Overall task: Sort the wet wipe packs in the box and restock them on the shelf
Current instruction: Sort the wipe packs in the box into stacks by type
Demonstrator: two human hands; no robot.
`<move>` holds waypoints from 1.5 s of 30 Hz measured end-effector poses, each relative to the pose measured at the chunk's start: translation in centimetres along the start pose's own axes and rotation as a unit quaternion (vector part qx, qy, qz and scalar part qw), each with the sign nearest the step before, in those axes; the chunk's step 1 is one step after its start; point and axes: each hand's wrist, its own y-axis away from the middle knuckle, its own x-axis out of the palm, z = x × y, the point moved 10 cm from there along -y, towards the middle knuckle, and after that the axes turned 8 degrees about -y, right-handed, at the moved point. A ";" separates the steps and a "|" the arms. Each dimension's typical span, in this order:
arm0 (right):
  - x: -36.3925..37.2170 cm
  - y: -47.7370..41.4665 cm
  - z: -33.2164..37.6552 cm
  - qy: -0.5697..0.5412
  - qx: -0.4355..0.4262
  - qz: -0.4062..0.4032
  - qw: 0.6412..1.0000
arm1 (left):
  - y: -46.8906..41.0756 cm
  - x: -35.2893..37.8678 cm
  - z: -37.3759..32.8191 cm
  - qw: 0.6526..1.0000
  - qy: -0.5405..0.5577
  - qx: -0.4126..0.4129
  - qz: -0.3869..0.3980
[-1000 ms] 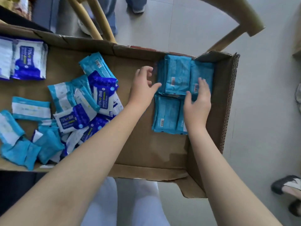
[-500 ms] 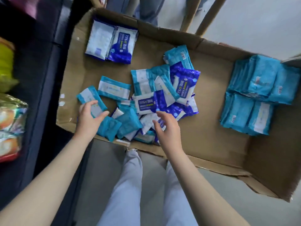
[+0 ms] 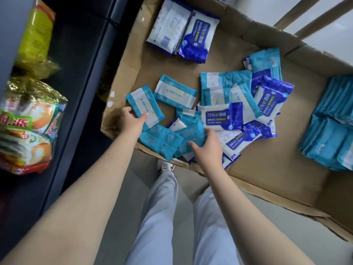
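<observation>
A shallow cardboard box [image 3: 277, 163] holds wet wipe packs. My left hand [image 3: 131, 121] grips a light-blue-and-white pack [image 3: 147, 104] at the box's near left corner. My right hand [image 3: 207, 148] closes its fingers and thumb on a plain teal pack [image 3: 191, 136] in the loose middle pile. Dark-blue alcohol wipe packs [image 3: 221, 116] lie mixed into that pile. A tidy stack of teal packs [image 3: 332, 127] fills the right side. Two larger packs [image 3: 183, 33] stand together at the far left corner.
A dark shelf unit [image 3: 80, 92] runs along the left, with bagged snacks [image 3: 28, 119] and a yellow bag [image 3: 36, 39] on it. Wooden chair legs [image 3: 313, 18] rise behind the box. My legs in pale trousers [image 3: 166, 217] stand below the box's near edge.
Both hands left the teal stack at the right and came to the loose pile. The left hand took hold of the blue-and-white pack; the right hand closed on a teal pack.
</observation>
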 end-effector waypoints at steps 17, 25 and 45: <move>-9.5 0.9 -1.0 -0.423 0.001 -0.037 0.905 | 9.8 1.9 -6.3 0.984 0.128 0.101 0.075; -22.4 -0.3 -7.1 -0.433 -0.019 -0.111 0.894 | 18.2 12.3 -12.7 0.963 0.125 0.148 0.189; -43.1 -6.4 -20.9 -0.074 -0.042 -0.289 0.954 | 32.9 41.0 -21.7 0.939 -0.093 0.243 0.224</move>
